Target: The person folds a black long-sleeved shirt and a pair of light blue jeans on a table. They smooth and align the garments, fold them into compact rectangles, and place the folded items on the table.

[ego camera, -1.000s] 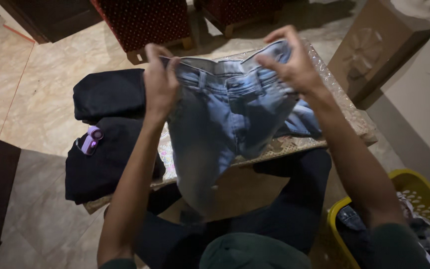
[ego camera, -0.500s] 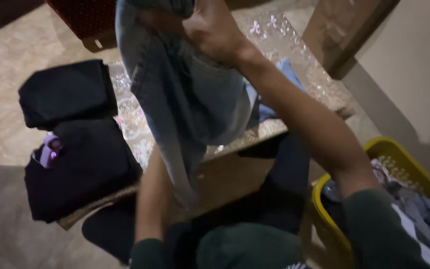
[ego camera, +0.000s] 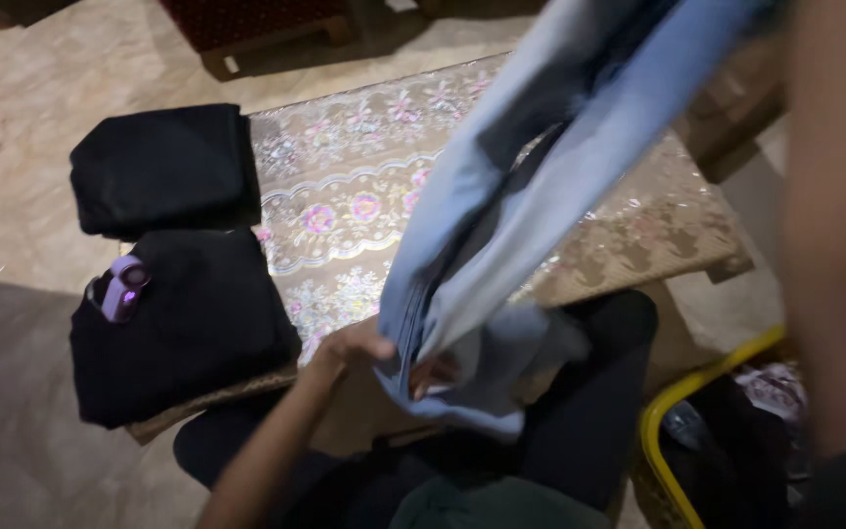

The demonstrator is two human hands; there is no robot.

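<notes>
Denim jeans [ego camera: 540,186] hang over table [ego camera: 638,235]; L hand [ego camera: 354,348] pinches hem, R unseen. I'd align legs nxt.

Packages: none in view.
Labels: none in view.
Signs: none in view.
Screens: none in view, near or far.

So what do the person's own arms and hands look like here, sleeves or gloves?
No gloves: the left hand is bare, and its forearm is bare below a dark green sleeve pushed up near the elbow. The right arm is a close, blurred shape at the frame's right edge, bare along the forearm with a dark sleeve at the bottom. No watch or rings visible.
</notes>
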